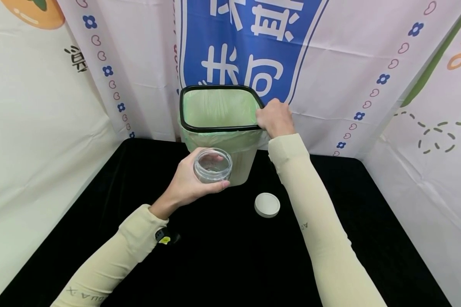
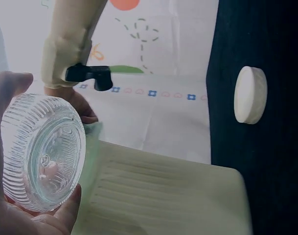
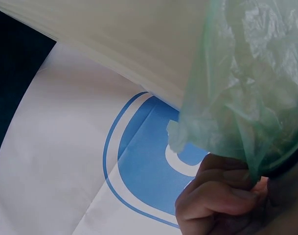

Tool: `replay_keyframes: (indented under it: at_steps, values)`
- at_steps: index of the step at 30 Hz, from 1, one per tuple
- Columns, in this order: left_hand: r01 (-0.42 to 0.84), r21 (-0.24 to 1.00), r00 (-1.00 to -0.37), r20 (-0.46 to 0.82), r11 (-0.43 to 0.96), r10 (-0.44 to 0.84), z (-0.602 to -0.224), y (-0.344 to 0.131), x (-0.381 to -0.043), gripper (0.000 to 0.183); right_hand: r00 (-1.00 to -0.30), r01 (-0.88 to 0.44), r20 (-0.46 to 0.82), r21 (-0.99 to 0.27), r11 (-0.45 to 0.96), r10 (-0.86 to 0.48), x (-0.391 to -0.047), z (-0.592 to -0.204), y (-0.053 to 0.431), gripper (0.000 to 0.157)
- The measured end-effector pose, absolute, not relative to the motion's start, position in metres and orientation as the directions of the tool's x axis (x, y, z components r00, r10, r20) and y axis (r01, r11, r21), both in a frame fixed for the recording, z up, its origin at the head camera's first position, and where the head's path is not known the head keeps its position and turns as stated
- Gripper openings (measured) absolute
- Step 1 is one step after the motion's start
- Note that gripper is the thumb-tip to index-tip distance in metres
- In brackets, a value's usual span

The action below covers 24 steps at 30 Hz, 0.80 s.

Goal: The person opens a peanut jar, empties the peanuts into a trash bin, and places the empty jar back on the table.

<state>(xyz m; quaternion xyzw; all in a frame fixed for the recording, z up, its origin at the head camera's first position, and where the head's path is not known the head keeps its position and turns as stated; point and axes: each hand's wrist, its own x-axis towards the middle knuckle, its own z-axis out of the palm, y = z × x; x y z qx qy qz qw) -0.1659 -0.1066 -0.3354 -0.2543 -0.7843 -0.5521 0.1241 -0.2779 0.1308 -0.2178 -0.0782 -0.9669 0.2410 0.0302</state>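
My left hand holds a clear ribbed glass jar, its fingers and thumb around the side. The jar's open mouth faces up toward the head camera, and its base shows in the left wrist view. Behind the jar stands a pale trash can with a black rim and a light green bag lining it. My right hand grips the rim's right corner; in the right wrist view its curled fingers are at the bag's edge. The can's inner bottom is hidden.
A round white lid lies on the black tabletop, to the right of the jar. Printed white cloth hangs behind and on both sides. A blue panel on it is directly behind the can.
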Motion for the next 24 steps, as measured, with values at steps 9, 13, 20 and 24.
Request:
replay_keyframes:
  at_steps: [9, 13, 20, 24]
  values:
    - [0.537, 0.796, -0.837, 0.465, 0.278, 0.287, -0.349, -0.103, -0.168, 0.067, -0.986, 0.128, 0.030, -0.478, 0.869, 0.162, -0.277, -0.218, 0.131, 0.024]
    - [0.533, 0.795, -0.840, 0.456, 0.291, 0.294, -0.354, -0.102, -0.169, 0.067, -0.987, 0.118, 0.040, -0.475, 0.872, 0.155, -0.277, -0.219, 0.132, 0.024]
    - [0.504, 0.809, -0.858, 0.428, 0.304, 0.283, -0.364, -0.102, -0.173, 0.068, -0.987, 0.128, 0.028, -0.474, 0.871, 0.160, -0.276, -0.218, 0.131, 0.027]
    - [0.496, 0.810, -0.862, 0.417, 0.312, 0.290, -0.368, -0.101, -0.174, 0.067, -0.986, 0.128, 0.032, -0.473, 0.872, 0.162, -0.276, -0.218, 0.131, 0.026]
